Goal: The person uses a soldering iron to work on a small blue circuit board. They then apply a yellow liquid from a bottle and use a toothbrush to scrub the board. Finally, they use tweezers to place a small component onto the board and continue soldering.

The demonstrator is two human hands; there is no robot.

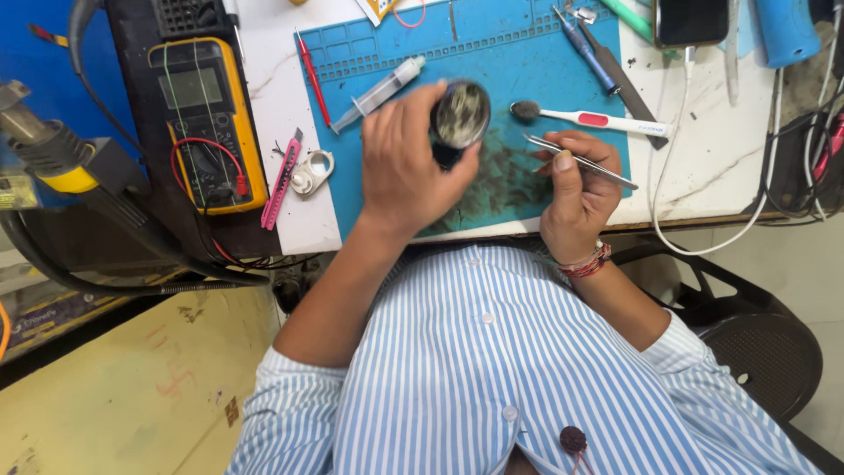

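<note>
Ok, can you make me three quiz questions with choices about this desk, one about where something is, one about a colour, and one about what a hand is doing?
1. Where is the yellow meter?
A. on the blue mat
B. left of the blue mat
C. on the chair

2. What colour is the mat?
A. blue
B. green
C. red

3. What is the right hand doing?
A. lying flat and empty
B. holding tweezers
C. pressing the meter

Answers:
1 B: the meter lies on the desk to the left of the mat's edge.
2 A: the mat under both hands is blue.
3 B: the right hand's fingers pinch thin metal tweezers, while the left hand holds a small round black tin.
</note>
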